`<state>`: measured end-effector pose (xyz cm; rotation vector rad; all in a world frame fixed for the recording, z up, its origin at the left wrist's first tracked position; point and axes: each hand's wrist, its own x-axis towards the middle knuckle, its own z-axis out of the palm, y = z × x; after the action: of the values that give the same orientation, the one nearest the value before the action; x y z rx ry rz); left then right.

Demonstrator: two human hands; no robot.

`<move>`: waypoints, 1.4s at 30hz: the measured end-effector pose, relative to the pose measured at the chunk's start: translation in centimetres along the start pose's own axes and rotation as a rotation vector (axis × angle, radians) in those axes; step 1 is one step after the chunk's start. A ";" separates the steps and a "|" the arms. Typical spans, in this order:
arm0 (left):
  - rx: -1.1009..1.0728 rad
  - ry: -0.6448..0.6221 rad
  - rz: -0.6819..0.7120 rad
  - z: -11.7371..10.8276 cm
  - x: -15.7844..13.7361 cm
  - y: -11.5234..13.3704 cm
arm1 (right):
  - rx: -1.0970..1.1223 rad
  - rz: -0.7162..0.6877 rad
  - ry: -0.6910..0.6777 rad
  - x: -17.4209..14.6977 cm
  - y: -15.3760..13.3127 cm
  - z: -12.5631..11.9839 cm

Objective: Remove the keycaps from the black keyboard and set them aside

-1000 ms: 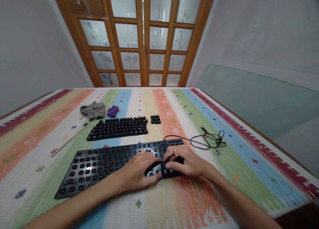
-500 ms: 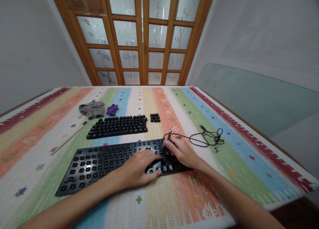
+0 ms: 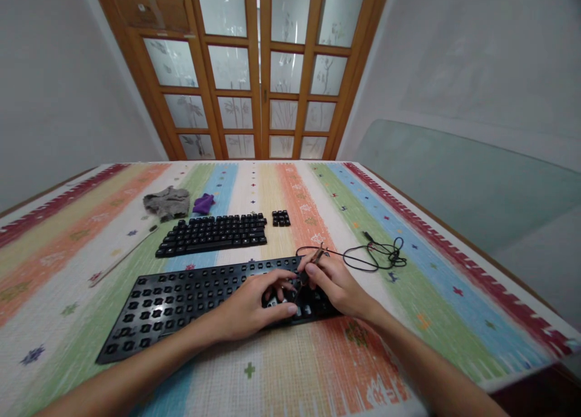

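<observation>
A black keyboard base (image 3: 149,305) with its keycaps off and rows of bare switches lies slantwise before me. My left hand (image 3: 252,302) rests over its right-middle part, thumb and index finger apart, the other fingers bent beneath. Between the fingers of my right hand (image 3: 333,282) is a slim brownish tool (image 3: 319,255), tilted, with its lower end down near the switches by my left fingertips. The kind of tool is unclear, and its lower end is partly hidden. Several light switches show beside my left thumb.
Beyond the base sits a block of removed black keycaps (image 3: 213,234), with a smaller keycap group (image 3: 281,218) beside it. A grey cloth (image 3: 167,203), a purple cloth (image 3: 204,203) and a long-handled brush (image 3: 122,256) lie left. A black cable (image 3: 376,256) coils at right on the striped tablecloth (image 3: 254,399).
The tool in my right hand has tilted over to the right at its top. My left index finger has lifted and bent, and the left thumb has shifted slightly right.
</observation>
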<state>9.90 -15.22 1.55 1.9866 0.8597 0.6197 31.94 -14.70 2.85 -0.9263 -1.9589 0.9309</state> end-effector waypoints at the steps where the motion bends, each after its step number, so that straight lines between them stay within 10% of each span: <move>1: -0.072 -0.004 -0.010 0.0 0.1 0.1 | 0.018 -0.002 -0.011 0.0 0.0 0.0; 8: -0.344 0.044 -0.099 -0.2 0.5 -0.1 | 0.112 -0.019 -0.014 -0.2 0.1 0.0; 29: 0.299 0.260 0.284 -4.0 6.6 0.5 | -0.042 0.058 0.162 -0.1 1.0 -0.1; 42: 0.743 0.155 0.109 -3.9 12.6 -4.9 | -0.079 0.020 0.167 -0.2 1.0 -0.4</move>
<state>13.63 -1.68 0.59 2.6879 1.2023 0.5666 32.60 -14.26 2.12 -1.0366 -1.8578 0.7658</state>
